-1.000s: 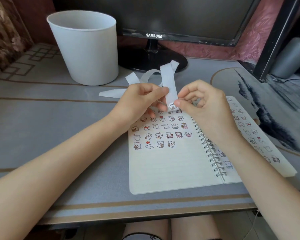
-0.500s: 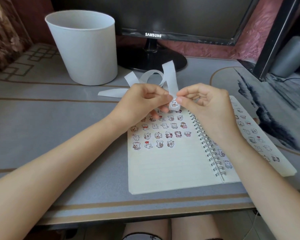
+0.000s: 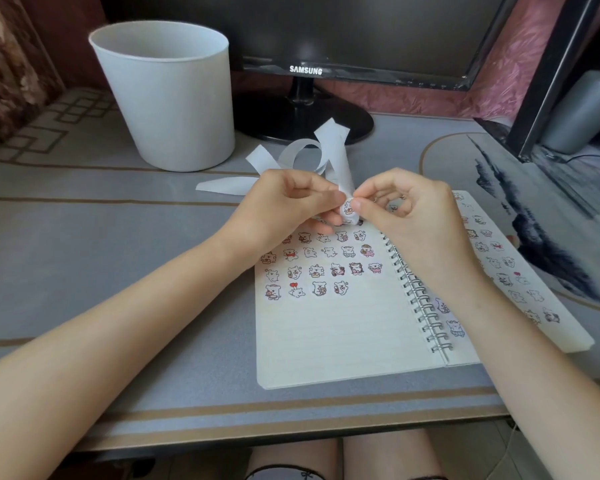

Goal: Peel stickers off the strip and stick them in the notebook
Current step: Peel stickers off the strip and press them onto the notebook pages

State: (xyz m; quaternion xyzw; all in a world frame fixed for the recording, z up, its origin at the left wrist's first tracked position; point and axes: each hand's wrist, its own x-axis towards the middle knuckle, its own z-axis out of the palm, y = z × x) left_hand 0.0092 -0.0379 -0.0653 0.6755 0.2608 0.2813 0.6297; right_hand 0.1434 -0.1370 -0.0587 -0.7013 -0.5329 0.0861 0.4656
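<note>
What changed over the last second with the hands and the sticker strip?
Little: the right hand and left hand drew slightly closer; the left keeps its grip on the strip, the right on the sticker at its end. The notebook, bin and monitor stayed put.

Right hand [image 3: 413,220] closer, fingertips [image 3: 357,204] now at sticker [image 3: 347,208] on strip [image 3: 341,164]

Desk [image 3: 101,254] open left of notebook [image 3: 326,341]; bin [image 3: 167,98] (perhaps monitor stand [image 3: 291,123] too) blocks behind.

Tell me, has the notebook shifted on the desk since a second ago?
No. The notebook lies just as before, its near left corner equally far from the desk's brown stripe.
</note>
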